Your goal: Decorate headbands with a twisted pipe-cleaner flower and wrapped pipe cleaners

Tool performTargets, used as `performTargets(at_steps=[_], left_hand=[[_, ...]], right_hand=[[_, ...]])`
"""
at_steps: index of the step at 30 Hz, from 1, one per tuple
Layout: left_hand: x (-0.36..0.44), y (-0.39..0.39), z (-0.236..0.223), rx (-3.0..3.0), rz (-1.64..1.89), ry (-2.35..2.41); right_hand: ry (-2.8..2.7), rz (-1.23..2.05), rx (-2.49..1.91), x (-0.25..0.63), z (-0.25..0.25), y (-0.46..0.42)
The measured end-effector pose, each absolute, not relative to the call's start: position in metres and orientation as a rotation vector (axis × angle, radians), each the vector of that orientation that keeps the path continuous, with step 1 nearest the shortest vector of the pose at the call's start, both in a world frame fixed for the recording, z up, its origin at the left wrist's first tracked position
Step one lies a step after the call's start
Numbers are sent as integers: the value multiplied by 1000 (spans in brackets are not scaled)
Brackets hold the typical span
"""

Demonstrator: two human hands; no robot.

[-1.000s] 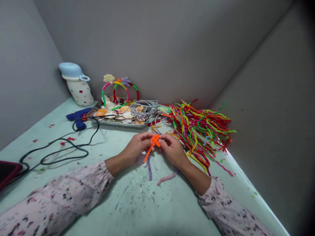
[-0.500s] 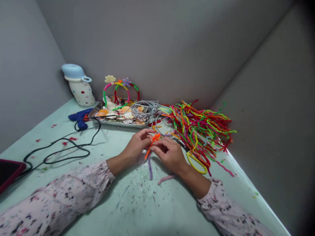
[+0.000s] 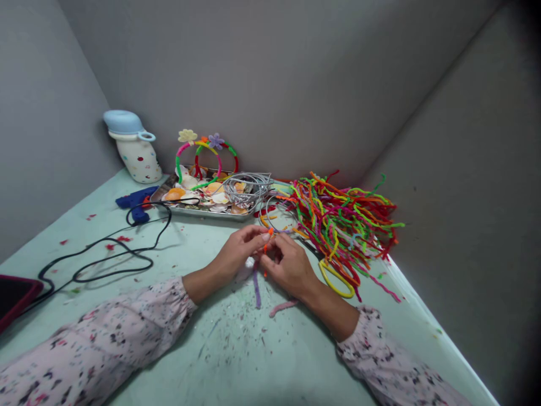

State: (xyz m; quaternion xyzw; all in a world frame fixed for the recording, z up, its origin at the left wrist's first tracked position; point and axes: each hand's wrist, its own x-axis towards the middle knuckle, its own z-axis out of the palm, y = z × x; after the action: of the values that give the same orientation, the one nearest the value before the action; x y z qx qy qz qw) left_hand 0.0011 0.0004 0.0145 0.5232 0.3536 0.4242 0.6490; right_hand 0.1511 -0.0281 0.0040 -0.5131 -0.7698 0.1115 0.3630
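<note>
Between my fingers is a bent orange pipe cleaner (image 3: 270, 231), mostly covered by the fingertips. My left hand (image 3: 234, 252) pinches its upper part, thumb against forefinger. Close against it, my right hand (image 3: 291, 266) is closed on the lower part, and a short orange end shows below the fingers. A purple pipe cleaner (image 3: 257, 287) lies on the table just beneath the hands. Beside my right wrist lies a pink pipe cleaner (image 3: 282, 308). Scissors with yellow handles (image 3: 337, 279) rest to the right of my right hand, partly under the pile.
A large heap of colourful pipe cleaners (image 3: 346, 220) lies at the right. Behind my hands stands a metal tray (image 3: 203, 213) with shells, coiled wire (image 3: 249, 189) and two decorated hoops. Left are a blue glue gun (image 3: 137, 203), its black cord, a bottle (image 3: 137, 152) and a phone (image 3: 17, 296).
The orange pipe cleaner has turned and is more hidden between my fingers. Both hands stay close together in nearly the same place.
</note>
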Motion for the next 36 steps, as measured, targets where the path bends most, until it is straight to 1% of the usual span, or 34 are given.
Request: performTargets(at_steps=[7,17,24,30,36], left_hand=[[3,1,12,1266,1008,942],[2,0,12,1234,1035,898],[3,0,16,1268,1024,951],[0,4,9,1312,1068,1055],[-1,5,8,1403,1067,1043]], right_hand=[[-2047,223,-1330,152,1,-29],[-2007,306,-1336,151,2,-28],[-2051,281,-1320,151,1,-29],[-1963,305,-1309,153,1,-27],[-1863,295,-1319,156,8,-27]])
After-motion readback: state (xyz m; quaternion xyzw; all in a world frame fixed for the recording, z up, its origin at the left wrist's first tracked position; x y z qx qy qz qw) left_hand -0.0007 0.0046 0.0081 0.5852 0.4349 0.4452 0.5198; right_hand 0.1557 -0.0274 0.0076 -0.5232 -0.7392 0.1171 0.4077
